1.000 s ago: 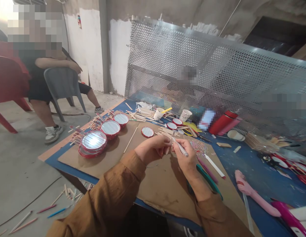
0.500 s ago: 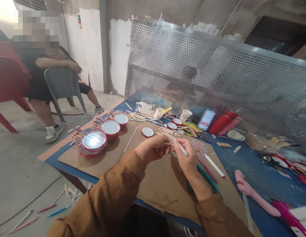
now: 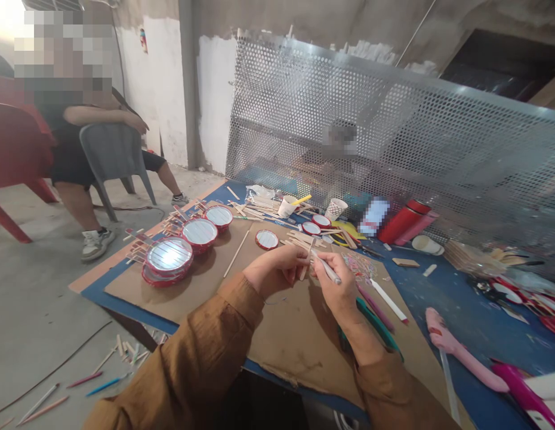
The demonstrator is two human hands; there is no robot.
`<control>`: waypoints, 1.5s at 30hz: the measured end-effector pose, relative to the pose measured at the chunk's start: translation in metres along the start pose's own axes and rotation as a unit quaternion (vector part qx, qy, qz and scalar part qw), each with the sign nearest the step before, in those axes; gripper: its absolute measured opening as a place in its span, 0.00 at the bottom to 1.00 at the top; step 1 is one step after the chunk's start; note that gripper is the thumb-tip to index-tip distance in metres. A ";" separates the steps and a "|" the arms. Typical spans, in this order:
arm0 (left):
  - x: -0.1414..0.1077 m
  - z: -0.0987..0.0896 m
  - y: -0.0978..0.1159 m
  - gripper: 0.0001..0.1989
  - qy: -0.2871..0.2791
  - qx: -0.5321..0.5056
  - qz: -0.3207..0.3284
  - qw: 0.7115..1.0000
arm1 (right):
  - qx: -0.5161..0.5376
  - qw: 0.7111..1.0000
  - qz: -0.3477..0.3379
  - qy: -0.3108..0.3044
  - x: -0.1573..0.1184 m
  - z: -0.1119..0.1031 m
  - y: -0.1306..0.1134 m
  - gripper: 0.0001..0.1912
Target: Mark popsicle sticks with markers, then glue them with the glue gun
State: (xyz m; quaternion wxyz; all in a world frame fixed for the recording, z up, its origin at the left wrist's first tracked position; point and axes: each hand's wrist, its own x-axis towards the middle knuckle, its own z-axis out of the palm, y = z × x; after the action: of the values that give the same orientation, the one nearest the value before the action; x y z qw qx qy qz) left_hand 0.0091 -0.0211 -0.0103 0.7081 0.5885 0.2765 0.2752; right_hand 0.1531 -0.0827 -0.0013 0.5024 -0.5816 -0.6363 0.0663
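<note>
Blue table [image 3: 443, 310] under a cardboard sheet [image 3: 295, 352] serving as work surface, red-rimmed round mirrors [image 3: 170, 254] grouped off to the far left, within reach; left grip [image 3: 277, 270] closed on a wooden craft stick [image 3: 307, 263], held up steady just beside a white pen [image 3: 327, 269] clasped in the closed right grip [image 3: 338, 283].

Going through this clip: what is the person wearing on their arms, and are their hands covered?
Both arms are in loose ochre-brown long sleeves. The left sleeve reaches the wrist, while the right sleeve ends further up the forearm. The left hand and right hand are bare, without gloves.
</note>
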 end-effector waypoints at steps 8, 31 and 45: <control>0.002 -0.002 -0.002 0.16 -0.005 0.009 0.008 1.000 | -0.005 1.000 -0.003 -0.010 -0.001 -0.002 -0.001 0.11; 0.011 -0.009 0.008 0.16 -0.034 0.140 -0.036 0.989 | -0.043 0.999 0.000 -0.004 -0.001 -0.004 0.000 0.09; 0.010 -0.017 0.015 0.17 -0.083 0.129 -0.063 0.986 | 0.000 0.999 -0.018 0.028 -0.006 -0.003 -0.002 0.10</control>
State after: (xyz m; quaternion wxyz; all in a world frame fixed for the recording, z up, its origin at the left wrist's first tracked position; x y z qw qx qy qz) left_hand 0.0028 0.0003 0.0014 0.6626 0.6773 0.2865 0.1420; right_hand 0.1528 -0.0893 -0.0023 0.5210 -0.5717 -0.6325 0.0411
